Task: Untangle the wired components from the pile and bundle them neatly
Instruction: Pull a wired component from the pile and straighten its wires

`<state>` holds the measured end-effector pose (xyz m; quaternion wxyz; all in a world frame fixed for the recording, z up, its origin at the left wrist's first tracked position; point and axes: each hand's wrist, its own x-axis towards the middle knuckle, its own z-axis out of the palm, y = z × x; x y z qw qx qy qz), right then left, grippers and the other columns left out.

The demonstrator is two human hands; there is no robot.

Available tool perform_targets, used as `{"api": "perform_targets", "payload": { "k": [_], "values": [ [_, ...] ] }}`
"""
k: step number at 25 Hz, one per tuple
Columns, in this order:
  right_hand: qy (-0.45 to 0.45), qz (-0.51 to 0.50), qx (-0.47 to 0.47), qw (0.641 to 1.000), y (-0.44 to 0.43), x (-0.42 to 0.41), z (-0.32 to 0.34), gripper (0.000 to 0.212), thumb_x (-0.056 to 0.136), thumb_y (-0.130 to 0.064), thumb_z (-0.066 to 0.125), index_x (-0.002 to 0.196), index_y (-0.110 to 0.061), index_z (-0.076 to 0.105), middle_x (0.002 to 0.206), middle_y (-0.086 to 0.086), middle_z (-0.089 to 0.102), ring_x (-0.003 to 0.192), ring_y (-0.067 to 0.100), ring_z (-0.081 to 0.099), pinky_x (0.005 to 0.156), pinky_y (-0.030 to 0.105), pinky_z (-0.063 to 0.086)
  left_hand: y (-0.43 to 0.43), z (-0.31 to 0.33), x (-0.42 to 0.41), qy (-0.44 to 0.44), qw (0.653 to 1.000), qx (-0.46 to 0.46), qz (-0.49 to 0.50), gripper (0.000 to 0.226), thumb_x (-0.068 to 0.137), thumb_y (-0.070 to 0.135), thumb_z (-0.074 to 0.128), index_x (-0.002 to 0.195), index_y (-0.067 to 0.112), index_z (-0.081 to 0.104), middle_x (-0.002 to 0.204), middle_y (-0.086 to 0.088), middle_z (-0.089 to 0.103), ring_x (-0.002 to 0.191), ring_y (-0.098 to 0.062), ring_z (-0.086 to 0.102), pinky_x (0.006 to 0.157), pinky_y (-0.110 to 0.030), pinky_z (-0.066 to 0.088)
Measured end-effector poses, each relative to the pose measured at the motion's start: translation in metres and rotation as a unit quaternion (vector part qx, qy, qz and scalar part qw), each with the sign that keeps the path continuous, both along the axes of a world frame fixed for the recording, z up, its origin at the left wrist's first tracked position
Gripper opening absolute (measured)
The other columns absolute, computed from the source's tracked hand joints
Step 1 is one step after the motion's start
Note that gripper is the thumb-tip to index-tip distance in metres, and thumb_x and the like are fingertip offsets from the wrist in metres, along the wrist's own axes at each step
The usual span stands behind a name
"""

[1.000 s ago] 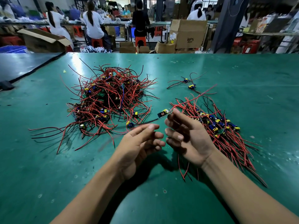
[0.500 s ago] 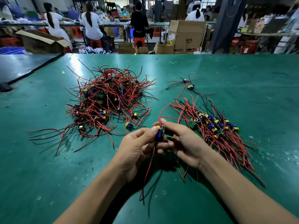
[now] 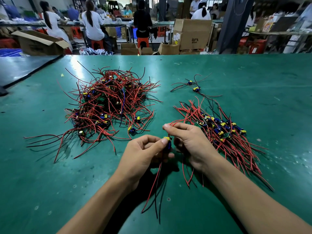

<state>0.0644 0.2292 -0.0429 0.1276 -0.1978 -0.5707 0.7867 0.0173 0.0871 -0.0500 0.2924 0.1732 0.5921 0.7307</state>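
Down by the near edge of the table (image 3: pixel 253 73), about midway along it, both hands are on one wired component (image 3: pixel 168 143). The left hand (image 3: pixel 143 152) has its grip clamped on the small blue-and-yellow body, thumb on top. The right hand (image 3: pixel 190 142) pinches a red lead (image 3: pixel 174 122) just above it between thumb and forefinger. The trailing leads (image 3: pixel 156 183) hang down towards the near edge.

The good play here, I'd say, is to keep the body pinned and run the right grip along the lead to straighten it. Then lay the piece parallel onto the sorted bundle (image 3: pixel 224 132) on the right, bodies lined up together. No yanking, as those solder joints look delicate. The tangled pile (image 3: pixel 109 105) waits towards the far left, with two loose pieces (image 3: pixel 194 86) beyond the bundle.

Half a second back that red lead looped high towards the far side; now it's drawn in short over the right fingers. A full second back both hands were spread, with the component beyond the fingertips.
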Motion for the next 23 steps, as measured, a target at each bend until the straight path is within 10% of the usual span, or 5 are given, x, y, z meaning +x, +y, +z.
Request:
{"api": "perform_targets", "payload": {
  "k": [12, 18, 23],
  "values": [
    [0.048, 0.045, -0.022, 0.998, 0.0030, 0.0000, 0.0038, 0.025, 0.067, -0.036, 0.081, 0.068, -0.013, 0.072, 0.057, -0.001, 0.053, 0.035, 0.003, 0.032, 0.035, 0.015, 0.025, 0.0029, -0.0018, -0.0015, 0.000, 0.999, 0.016, -0.045, 0.027, 0.077, 0.026, 0.069, 0.094, 0.005, 0.070, 0.086, -0.019, 0.069, 0.068, -0.027, 0.069, 0.066, -0.033, 0.058],
    [-0.003, 0.130, 0.005, 0.991, 0.0017, 0.0052, 0.0045, 0.036, 0.064, -0.037, 0.086, 0.090, -0.014, 0.076, 0.080, 0.010, 0.067, 0.069, 0.021, 0.054, 0.056, 0.026, 0.045, 0.0010, -0.0014, -0.0051, 0.003, 1.000, 0.018, -0.026, 0.013, 0.085, 0.013, 0.066, 0.091, 0.002, 0.071, 0.083, -0.016, 0.071, 0.065, -0.026, 0.070, 0.061, -0.028, 0.058],
    [0.002, 0.104, -0.007, 0.995, -0.0010, 0.0034, 0.0049, 0.029, 0.061, -0.041, 0.085, 0.072, -0.016, 0.074, 0.076, 0.017, 0.052, 0.065, 0.019, 0.038, 0.051, 0.027, 0.033, 0.0018, -0.0005, -0.0029, -0.048, 0.997, 0.044, -0.036, 0.014, 0.074, 0.023, 0.069, 0.078, 0.009, 0.067, 0.071, -0.014, 0.067, 0.060, -0.029, 0.070, 0.054, -0.031, 0.058]
  ]
}}
